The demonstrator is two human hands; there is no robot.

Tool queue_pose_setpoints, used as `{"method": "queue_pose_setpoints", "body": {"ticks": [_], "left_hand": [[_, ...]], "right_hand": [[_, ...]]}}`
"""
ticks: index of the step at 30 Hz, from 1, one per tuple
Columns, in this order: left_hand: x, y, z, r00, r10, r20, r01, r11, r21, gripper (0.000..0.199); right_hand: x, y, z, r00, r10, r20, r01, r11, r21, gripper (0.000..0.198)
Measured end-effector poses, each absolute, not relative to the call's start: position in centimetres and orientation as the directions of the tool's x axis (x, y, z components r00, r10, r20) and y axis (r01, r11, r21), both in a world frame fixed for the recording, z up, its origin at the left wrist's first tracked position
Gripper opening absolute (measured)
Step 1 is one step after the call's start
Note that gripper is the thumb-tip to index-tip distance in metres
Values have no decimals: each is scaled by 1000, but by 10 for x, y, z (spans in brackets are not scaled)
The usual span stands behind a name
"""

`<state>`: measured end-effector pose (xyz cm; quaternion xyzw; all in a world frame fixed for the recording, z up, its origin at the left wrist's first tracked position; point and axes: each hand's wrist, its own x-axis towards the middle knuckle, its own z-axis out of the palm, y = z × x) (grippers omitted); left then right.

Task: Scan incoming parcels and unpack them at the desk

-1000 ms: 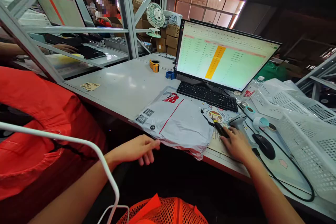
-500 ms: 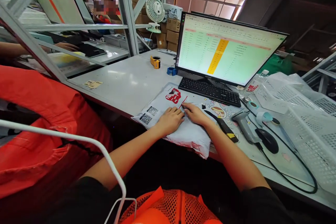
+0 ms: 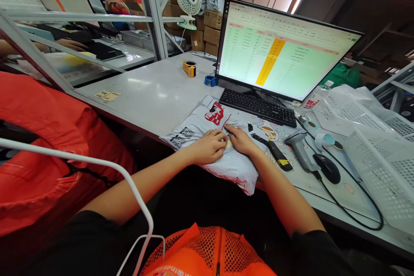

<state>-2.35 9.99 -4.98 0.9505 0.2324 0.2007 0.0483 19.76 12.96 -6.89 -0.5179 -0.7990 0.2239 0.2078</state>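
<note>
A white plastic mailer bag (image 3: pixel 237 170) lies at the desk's front edge, its near corner hanging over. It bears a red print and black square codes. My left hand (image 3: pixel 209 146) is closed on the bag's upper face, fingers curled into the film. Beside it, my right hand (image 3: pixel 241 140) grips the same film, thumb and fingers bent. Between the hands, a small gap in the film shows something pale yellowish that I cannot make out. A black tool with a yellow band (image 3: pixel 278 155) lies close to my right forearm.
Behind the bag stand a keyboard (image 3: pixel 255 105) and a monitor (image 3: pixel 281 51). To the right are a barcode scanner (image 3: pixel 302 151), a mouse (image 3: pixel 327 168), a cable and white plastic baskets (image 3: pixel 381 177). Tape rolls (image 3: pixel 189 69) sit farther back. A red sack (image 3: pixel 48 138) stands at left; another person is beyond the frame.
My left hand has pulled slightly leftward with its fingers more curled, and a pale gap now shows between the hands. The bag is more wrinkled. The camera view has shifted a little.
</note>
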Motion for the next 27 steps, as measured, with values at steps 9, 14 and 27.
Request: {"method": "queue_pose_setpoints", "body": {"ticks": [9,14,27], "left_hand": [[-24,86,-45,793,546,271,553,-831,56,22],[-14,96,-43,738,653,170,646,-756,106,41],[10,107,-53,649,741,171,722,-671,167,34]], "right_hand": [[197,124,-70,-251,958,135,707,277,-650,53],[198,128,-71,-223,968,119,687,242,-685,52],[182,120,-62,-235,971,52,807,224,-546,55]]}}
